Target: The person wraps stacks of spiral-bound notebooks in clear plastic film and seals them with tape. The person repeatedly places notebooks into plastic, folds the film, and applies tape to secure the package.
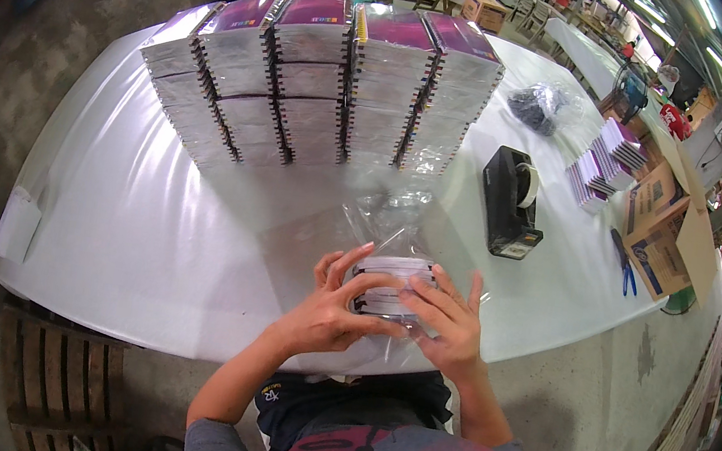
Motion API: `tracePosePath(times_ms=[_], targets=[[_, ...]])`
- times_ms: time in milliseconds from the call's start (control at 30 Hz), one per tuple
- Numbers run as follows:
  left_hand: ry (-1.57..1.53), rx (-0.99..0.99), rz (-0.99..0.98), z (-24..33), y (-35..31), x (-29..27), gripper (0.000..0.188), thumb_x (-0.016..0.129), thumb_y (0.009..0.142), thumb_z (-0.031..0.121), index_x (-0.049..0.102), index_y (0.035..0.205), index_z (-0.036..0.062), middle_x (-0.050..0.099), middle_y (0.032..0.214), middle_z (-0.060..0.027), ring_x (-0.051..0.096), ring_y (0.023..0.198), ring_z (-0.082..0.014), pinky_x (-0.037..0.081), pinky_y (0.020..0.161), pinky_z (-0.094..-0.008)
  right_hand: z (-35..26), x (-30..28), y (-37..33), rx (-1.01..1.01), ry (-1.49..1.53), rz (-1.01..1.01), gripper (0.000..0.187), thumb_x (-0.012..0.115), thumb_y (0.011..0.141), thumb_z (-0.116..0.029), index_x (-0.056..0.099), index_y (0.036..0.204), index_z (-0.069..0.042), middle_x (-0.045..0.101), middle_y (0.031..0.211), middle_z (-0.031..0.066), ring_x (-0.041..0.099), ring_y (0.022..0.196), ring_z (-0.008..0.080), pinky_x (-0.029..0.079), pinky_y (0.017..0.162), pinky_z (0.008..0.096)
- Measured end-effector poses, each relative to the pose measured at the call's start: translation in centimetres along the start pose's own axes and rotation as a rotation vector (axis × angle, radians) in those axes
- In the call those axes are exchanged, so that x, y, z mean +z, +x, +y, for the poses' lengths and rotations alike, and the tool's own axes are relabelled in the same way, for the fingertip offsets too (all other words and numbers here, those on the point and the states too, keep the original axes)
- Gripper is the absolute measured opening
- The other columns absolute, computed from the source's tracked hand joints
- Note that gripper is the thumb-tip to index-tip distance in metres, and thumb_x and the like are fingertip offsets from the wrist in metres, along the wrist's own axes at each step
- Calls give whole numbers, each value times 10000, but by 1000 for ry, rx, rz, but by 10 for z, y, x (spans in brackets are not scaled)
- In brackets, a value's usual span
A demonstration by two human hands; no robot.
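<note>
Close to the table's near edge, a small stack of spiral-bound notebooks point(387, 270) stands on edge in clear plastic film point(394, 216). Loose film spreads out beyond the stack on its far side. My left hand point(332, 308) grips the stack from the left, fingers curled round its side and across its pages. From the right, my right hand point(449, 319) rests on the stack and film, its fingers stretched out and apart. Part of the stack is hidden under both hands.
Tall rows of wrapped purple-covered notebooks point(308, 73) stand at the back. Right of me are a black tape dispenser point(502, 203), blue-handled pliers point(623, 263), a loose notebook pile point(604, 166), a bundle in clear plastic point(541, 106) and an open cardboard box point(656, 232). A white block point(17, 223) sits far left.
</note>
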State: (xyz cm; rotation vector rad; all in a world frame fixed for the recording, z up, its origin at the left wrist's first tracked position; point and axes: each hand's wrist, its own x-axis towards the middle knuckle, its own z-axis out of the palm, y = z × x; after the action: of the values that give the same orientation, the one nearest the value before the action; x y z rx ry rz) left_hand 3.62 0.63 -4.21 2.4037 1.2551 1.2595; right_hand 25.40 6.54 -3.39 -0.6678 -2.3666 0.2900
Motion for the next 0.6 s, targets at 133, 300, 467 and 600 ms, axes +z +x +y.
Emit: tracePosePath(times_ms=[133, 300, 467, 600], targets=[[-515, -38, 378, -11, 14, -14, 487, 758, 703, 243, 633, 1168, 170, 501, 1313, -54, 334, 1323, -315, 258, 1029, -527, -4, -7, 3, -22, -126, -16, 491, 771, 660, -126, 661, 1132, -209, 528, 1329, 42, 378, 1333, 237, 16, 1115, 549], [-653, -598, -142, -48, 41, -18, 476, 689, 789, 250, 597, 1200, 28, 614, 1123, -148, 604, 952, -184, 461, 817, -309, -8, -2, 2, -3, -99, 61, 486, 768, 681, -134, 655, 1141, -245, 453, 1397, 90, 325, 1360, 260, 17, 1107, 563], [-795, -674, -289, -56, 73, -13, 257, 632, 840, 108, 674, 1069, 0, 686, 903, -51, 591, 785, -83, 476, 682, -229, 3, -3, 1, 22, -60, 13, 461, 767, 686, -137, 661, 1111, -281, 364, 1456, 94, 274, 1381, 289, 37, 1096, 585], [-737, -690, -75, -44, 69, -13, 183, 626, 839, 71, 696, 988, -9, 692, 846, -38, 617, 789, -98, 486, 687, -238, 22, -4, 8, 14, 97, -39, 445, 767, 678, -133, 668, 1081, -292, 325, 1479, 87, 234, 1395, 306, 42, 1086, 611]])
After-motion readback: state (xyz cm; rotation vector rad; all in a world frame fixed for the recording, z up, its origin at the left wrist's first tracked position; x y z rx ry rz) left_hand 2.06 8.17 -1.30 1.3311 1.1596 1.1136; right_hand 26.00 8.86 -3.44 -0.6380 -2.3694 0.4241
